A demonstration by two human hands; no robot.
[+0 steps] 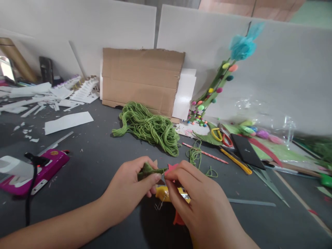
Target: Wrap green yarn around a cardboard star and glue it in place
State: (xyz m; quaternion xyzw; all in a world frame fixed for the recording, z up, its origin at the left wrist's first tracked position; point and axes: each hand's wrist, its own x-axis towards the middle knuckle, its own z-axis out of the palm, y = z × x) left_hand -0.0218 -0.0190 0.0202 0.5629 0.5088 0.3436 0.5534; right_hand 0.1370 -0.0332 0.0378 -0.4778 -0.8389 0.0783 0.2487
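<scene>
My left hand [129,188] is closed in a pinch on a small dark green felt piece [148,170], held above the grey table. My right hand [199,204] meets it from the right, fingertips pinched on the end of the felt piece next to a small pink bit [171,168]. Under my hands lies a yellow tool [162,193] with something orange-red [178,219] below it, mostly hidden. A heap of green yarn [149,126] lies just beyond my hands.
A cardboard sheet [141,79] leans on white boards at the back. A green stem with coloured pom-poms [215,88] stands at right, above scissors [220,135], a black phone [246,150], a pencil [204,153] and a yellow cutter [237,162]. A magenta glue gun [38,171] and white scraps [67,121] lie left.
</scene>
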